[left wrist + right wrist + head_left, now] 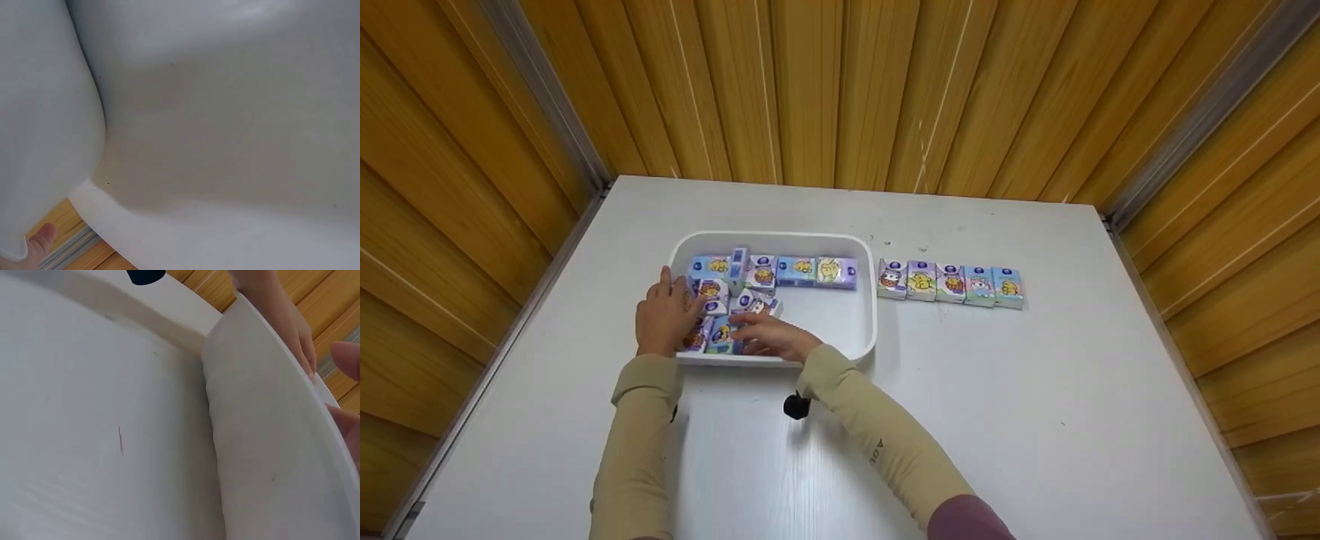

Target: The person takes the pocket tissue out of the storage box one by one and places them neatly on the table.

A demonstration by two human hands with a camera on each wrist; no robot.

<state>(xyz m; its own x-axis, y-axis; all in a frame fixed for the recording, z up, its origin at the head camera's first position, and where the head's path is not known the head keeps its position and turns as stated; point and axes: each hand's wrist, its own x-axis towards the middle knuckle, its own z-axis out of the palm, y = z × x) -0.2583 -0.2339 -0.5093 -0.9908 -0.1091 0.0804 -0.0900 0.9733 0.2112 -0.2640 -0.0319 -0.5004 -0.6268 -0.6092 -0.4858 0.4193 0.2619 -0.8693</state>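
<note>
Small tissue packs with cartoon prints lie in a white tray [874,315], crowded toward its left side and back. My left hand [664,319] lies over the tray's left edge, its thumb by a purple-and-white tissue pack [713,295]. Inside the front of the tray, my right hand [772,337] reaches leftward with its fingertips at a blue tissue pack [721,336]. A tilted white tissue pack [756,303] lies just behind that hand. One narrow tissue pack [738,270] stands on edge among the others. Both wrist views mostly show the tray's outer wall [270,439].
Right of the tray, a row of several tissue packs [950,283] lies side by side on the white table [1005,420]. Along the tray's back wall sit a blue tissue pack [796,270] and a purple-and-yellow tissue pack [837,272]. Wooden panels [877,90] enclose the table.
</note>
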